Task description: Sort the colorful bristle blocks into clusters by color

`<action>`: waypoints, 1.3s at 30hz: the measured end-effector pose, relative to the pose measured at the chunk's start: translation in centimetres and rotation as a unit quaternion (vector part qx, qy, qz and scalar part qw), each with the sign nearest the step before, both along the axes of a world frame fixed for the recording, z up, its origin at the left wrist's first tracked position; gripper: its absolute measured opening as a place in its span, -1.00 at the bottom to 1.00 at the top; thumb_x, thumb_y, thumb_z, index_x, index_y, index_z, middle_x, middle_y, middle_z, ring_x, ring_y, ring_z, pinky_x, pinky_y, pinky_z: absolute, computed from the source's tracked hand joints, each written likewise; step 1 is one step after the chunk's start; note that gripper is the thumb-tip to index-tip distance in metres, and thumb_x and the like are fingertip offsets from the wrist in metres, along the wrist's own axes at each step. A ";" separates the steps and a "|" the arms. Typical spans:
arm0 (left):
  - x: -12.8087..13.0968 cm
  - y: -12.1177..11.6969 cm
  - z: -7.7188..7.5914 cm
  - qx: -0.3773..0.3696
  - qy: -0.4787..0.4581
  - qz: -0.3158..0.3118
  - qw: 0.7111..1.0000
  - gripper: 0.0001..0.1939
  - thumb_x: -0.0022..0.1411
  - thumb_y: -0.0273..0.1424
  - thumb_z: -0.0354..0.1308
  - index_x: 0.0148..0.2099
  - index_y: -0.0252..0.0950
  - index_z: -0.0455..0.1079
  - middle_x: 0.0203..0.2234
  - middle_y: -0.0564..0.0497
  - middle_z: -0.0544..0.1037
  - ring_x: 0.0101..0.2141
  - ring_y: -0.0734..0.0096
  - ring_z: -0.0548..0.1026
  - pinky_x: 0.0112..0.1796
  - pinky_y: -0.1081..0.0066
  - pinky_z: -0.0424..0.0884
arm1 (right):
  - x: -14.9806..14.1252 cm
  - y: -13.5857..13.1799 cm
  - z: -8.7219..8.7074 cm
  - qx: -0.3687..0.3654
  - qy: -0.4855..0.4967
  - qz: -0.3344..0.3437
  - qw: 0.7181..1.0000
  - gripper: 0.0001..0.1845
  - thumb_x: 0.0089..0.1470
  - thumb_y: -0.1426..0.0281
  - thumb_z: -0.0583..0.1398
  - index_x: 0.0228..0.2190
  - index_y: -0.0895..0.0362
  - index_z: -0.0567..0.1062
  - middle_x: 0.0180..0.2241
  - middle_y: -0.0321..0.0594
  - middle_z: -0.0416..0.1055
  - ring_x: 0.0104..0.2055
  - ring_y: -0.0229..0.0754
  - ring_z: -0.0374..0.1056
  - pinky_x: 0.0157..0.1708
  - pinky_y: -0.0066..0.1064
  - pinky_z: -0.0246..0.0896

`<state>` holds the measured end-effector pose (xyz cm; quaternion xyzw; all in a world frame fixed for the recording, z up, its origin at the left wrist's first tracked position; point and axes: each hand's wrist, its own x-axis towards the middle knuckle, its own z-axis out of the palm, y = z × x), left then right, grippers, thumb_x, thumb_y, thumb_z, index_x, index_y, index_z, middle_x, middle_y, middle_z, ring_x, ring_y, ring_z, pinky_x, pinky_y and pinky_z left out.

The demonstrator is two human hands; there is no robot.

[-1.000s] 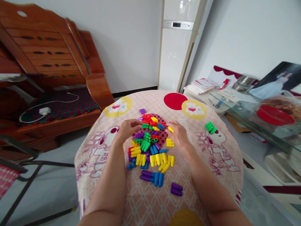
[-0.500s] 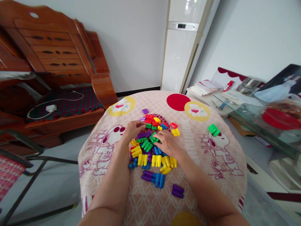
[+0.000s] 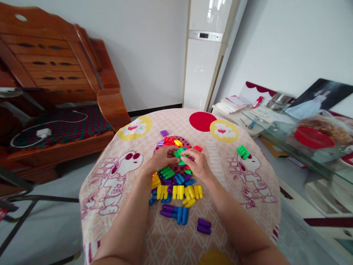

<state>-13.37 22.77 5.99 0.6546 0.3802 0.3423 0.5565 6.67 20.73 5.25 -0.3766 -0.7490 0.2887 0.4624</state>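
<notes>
My left hand [image 3: 163, 158] and my right hand [image 3: 197, 163] meet over the pile, fingers closed on green plastic toy blocks [image 3: 179, 152] between them. Whether these pieces are joined, I cannot tell. Just below my hands lies another green block [image 3: 167, 172], among purple and blue pieces. Nearer to me are several yellow blocks [image 3: 178, 192], a blue block [image 3: 182, 215] touching a purple one [image 3: 167, 211], and a separate purple block [image 3: 204, 226]. Red blocks [image 3: 168, 140] and a yellow one [image 3: 178, 143] show beyond my fingers. My hands hide part of the pile.
The round table wears a patterned cloth [image 3: 110, 235]. A green block [image 3: 243, 151] sits at its right side, a purple piece [image 3: 164, 133] toward the back. A wooden bench [image 3: 110, 106] stands left; a glass shelf [image 3: 275, 132] with a red bowl [image 3: 314, 137] is at right.
Both hands have come closer together and now hold green blocks between them above the pile. The whole view has shifted slightly.
</notes>
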 end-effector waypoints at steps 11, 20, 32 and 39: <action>1.7 0.3 -1.5 0.049 0.105 0.012 0.993 -0.65 -0.06 -0.29 0.34 -0.19 -0.28 0.44 -0.46 0.07 0.52 -0.43 0.34 0.50 -0.42 0.41 0.42 | 1.1 1.2 -0.2 -0.076 0.025 -0.086 0.993 -0.84 -0.02 0.41 0.18 -0.36 0.13 0.55 -0.36 -0.24 0.57 -0.33 -0.20 0.48 -0.28 -0.43 0.38; 1.2 0.5 -1.9 0.026 0.092 0.023 0.995 -0.67 0.04 -0.20 0.29 -0.20 -0.31 0.53 -0.44 -0.02 0.60 -0.41 0.28 0.55 -0.40 0.37 0.46 | 14.8 2.7 3.4 -0.098 -0.353 -0.390 0.845 -0.69 -0.04 0.55 0.14 -0.34 0.14 0.67 -0.26 -0.06 0.62 -0.12 -0.03 0.49 -0.13 -0.34 0.29; 1.3 0.4 -1.6 -0.001 0.074 0.029 0.997 -0.65 0.00 -0.20 0.33 -0.19 -0.31 0.55 -0.45 -0.03 0.61 -0.44 0.31 0.54 -0.41 0.39 0.46 | 18.7 2.0 2.6 -0.104 -0.376 -0.383 0.837 -0.77 0.03 0.33 0.21 -0.43 0.18 0.66 -0.41 -0.10 0.60 -0.33 -0.15 0.45 -0.36 -0.44 0.14; 1.2 0.5 -1.8 -0.008 0.067 0.029 0.997 -0.63 -0.01 -0.20 0.33 -0.18 -0.31 0.56 -0.48 -0.02 0.60 -0.45 0.32 0.54 -0.41 0.39 0.47 | 18.4 1.1 3.3 -0.171 -0.404 -0.342 0.831 -0.74 0.03 0.32 0.22 -0.60 0.14 0.59 -0.64 -0.21 0.45 -0.50 -0.20 0.35 -0.48 -0.43 0.03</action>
